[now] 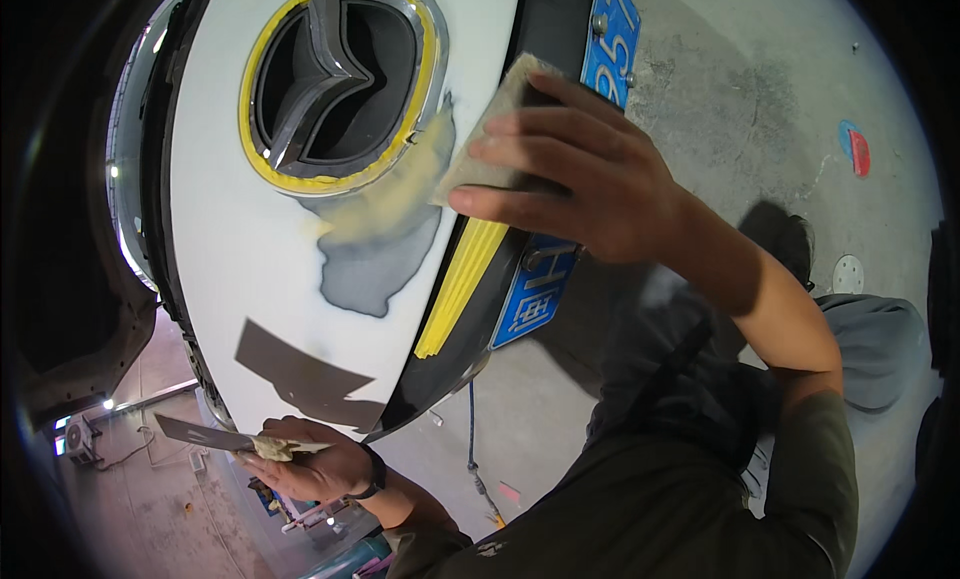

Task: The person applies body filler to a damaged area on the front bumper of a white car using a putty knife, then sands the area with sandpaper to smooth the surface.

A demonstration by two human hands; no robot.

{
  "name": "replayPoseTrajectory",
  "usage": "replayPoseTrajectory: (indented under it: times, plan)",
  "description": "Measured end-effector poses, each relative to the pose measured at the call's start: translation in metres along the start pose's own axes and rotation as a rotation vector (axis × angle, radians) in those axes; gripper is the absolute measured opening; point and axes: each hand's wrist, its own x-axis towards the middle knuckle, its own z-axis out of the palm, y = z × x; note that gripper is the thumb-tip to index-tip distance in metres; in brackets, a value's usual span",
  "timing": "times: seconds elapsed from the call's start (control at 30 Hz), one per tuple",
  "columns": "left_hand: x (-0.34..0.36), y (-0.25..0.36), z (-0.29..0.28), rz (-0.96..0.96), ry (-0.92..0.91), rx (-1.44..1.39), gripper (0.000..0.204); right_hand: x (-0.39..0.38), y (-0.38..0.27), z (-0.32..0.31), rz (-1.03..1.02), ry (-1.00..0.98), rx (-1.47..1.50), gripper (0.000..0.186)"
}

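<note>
My right hand (575, 174) grips a flat, squarish beige-grey spreader (500, 99) beside the emblem on the white car panel (210, 199). Below the emblem (335, 84), which has yellow tape round it, lies a grey patch (375, 269) partly covered with pale yellow filler (385, 189). Yellow tape (450, 309) runs along the black trim under my right hand. My left hand (305, 469) holds a metal blade (205, 434) with a beige lump of putty (280, 449) on it, near the panel's lower end, where its shadow falls.
A blue licence plate (530, 309) sits right of the trim, partly hidden by my right hand. Concrete floor (730, 99) with a red and blue piece (858, 149) lies to the right. A cord (472, 429) hangs below the car. My legs (660, 369) fill the lower middle.
</note>
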Motion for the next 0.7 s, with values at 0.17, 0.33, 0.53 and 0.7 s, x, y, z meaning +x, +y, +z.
replayPoseTrajectory:
  times: [0.17,0.33,0.53,0.7]
  plan:
    - [-0.022,-0.025,0.008,0.197,0.053,0.329,0.045,0.01,0.015,0.024,-0.075,0.127,-0.014,0.031]
    - [-0.027,-0.025,0.009,0.284,0.089,0.447,0.053,0.007,0.017,0.038,-0.082,0.176,-0.01,0.037]
    - [-0.027,-0.014,0.004,0.024,0.057,0.096,0.064,-0.004,0.02,0.035,-0.111,0.186,0.017,0.044]
    - [-0.018,-0.008,0.009,0.254,0.109,0.313,0.057,-0.009,0.026,0.009,-0.145,0.061,0.055,0.04]
